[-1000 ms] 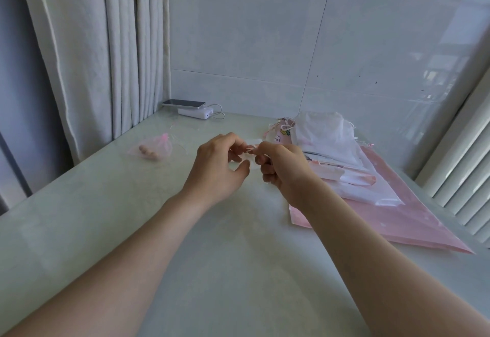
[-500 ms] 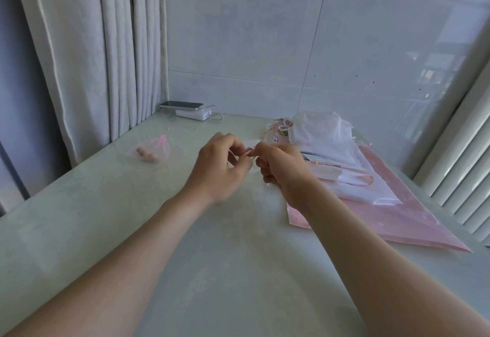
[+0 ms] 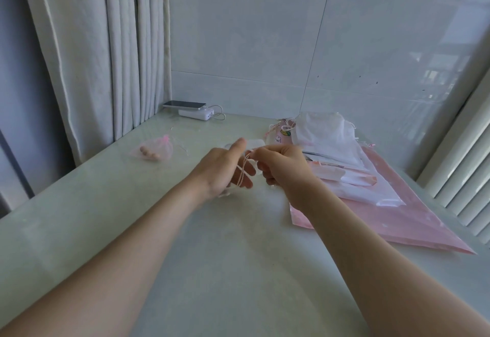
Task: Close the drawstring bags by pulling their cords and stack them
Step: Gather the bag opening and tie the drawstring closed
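Right hand [image 3: 281, 167] pinches cord [image 3: 243, 171]; left hand [image 3: 222, 171] spread; pouch [image 3: 281, 136] print perhaps cartoon.

No readable text or labels anywhere.

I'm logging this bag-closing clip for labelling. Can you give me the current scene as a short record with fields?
right hand: pinches cord
left hand: fingers straight, cord across them
in work: translucent bag, mostly hidden behind hands
left of hands: pink mesh bag, beads inside, on table
right of hands: pile of bags on pink sheet
far corner: phone on power bank
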`<state>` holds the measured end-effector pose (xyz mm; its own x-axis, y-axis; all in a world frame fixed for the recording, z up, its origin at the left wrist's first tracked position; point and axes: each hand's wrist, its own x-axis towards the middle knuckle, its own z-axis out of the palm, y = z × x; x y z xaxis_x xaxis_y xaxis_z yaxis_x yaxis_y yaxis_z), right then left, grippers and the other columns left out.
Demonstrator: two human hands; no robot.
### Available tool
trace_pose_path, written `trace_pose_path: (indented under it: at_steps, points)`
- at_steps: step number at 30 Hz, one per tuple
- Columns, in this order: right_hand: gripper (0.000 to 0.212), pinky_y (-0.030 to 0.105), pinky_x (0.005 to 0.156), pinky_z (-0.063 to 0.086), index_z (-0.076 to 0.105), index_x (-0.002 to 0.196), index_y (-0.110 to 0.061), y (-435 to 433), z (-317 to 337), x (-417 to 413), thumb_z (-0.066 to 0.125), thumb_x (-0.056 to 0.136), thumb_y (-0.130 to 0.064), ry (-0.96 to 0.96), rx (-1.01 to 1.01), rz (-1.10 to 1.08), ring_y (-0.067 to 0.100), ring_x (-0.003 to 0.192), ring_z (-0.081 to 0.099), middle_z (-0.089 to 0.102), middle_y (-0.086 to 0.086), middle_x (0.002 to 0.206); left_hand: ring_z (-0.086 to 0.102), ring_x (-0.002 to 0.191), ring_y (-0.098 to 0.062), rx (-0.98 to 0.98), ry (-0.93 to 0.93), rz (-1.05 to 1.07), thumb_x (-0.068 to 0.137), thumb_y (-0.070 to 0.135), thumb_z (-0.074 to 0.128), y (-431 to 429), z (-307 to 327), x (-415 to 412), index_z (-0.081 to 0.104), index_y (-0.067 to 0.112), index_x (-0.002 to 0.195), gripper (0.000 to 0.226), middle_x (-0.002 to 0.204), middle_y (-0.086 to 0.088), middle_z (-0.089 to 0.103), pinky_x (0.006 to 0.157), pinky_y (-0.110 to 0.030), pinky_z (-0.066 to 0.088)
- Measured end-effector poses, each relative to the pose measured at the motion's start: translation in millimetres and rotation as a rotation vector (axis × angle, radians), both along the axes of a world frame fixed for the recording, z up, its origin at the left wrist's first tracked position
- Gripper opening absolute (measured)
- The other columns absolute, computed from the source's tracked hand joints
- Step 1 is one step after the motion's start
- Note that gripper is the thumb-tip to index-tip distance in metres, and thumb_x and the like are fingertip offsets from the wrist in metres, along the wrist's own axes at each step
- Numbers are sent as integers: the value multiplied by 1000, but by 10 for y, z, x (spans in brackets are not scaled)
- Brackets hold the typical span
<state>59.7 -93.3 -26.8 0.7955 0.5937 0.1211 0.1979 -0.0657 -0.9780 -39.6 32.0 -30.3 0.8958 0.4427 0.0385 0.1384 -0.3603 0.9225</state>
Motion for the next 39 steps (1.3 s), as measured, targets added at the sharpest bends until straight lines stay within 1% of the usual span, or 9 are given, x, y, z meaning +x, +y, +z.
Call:
trace_pose_path:
  at_steps: [3,7,11,16,20,25,28,32,39]
  points:
    - [23,26,50,33,72,69,-8,-1,3,-7,68,90,-14,-28,-11,19,15,51,39,52,4,61,72,84,-24,-36,-103,-22,108,41,47,-4,18,-4,75,4,94,48,88,-10,78,79,-33,50]
    - [17,27,51,28,80,84,-5,11,-3,-2,72,89,-19,-73,-36,-9,21,60,35,45,8,66,49,54,-21,-243,-78,42,105,19,50,37,11,0,64,8,80,31,57,-4,55,59,-31,47]
    - [19,21,45,28,80,79,-14,0,-6,-1,65,90,-15,-320,-128,-74,13,47,34,42,-4,50,23,47,-16,-172,32,105,97,21,55,96,45,-34,73,5,90,25,52,5,30,49,-26,18]
    - [18,10,43,31,80,85,-12,29,-31,4,64,94,-15,-444,-180,-111,3,42,44,49,-16,43,27,51,-15,-78,0,90,97,31,66,153,11,-50,81,17,86,23,59,4,30,51,-28,23]
    - [22,11,58,40,80,88,-15,21,-55,34,60,93,-11,-585,-230,-171,-1,63,60,65,-13,64,35,49,-13,-136,-21,98,102,16,56,188,-43,-22,72,6,93,21,72,-2,50,48,-27,28]
    - [17,29,85,32,78,96,-26,35,-121,95,61,95,-25,-789,-383,-255,19,94,48,52,-16,82,28,47,-17,-38,-33,154,93,23,65,203,-9,-34,77,16,84,17,56,3,36,47,-24,21]
    - [16,22,74,48,81,88,-21,24,-96,85,65,90,-17,-697,-242,-223,3,77,65,70,-16,76,39,38,-2,16,-95,137,95,27,72,200,-28,-40,80,18,88,14,50,14,45,38,-13,28]
    - [20,15,54,42,81,84,-20,22,-71,72,64,86,-10,-485,-210,-196,1,53,57,68,-10,60,48,50,-8,-9,-135,145,96,23,70,182,-56,-20,77,12,91,14,68,2,60,47,-18,41]
    - [9,32,65,41,80,86,-16,4,-36,86,71,87,-15,-150,-84,-57,15,68,52,67,6,73,79,82,-25,-148,-261,119,101,12,61,107,-41,-7,69,0,98,15,90,-12,79,83,-43,64]
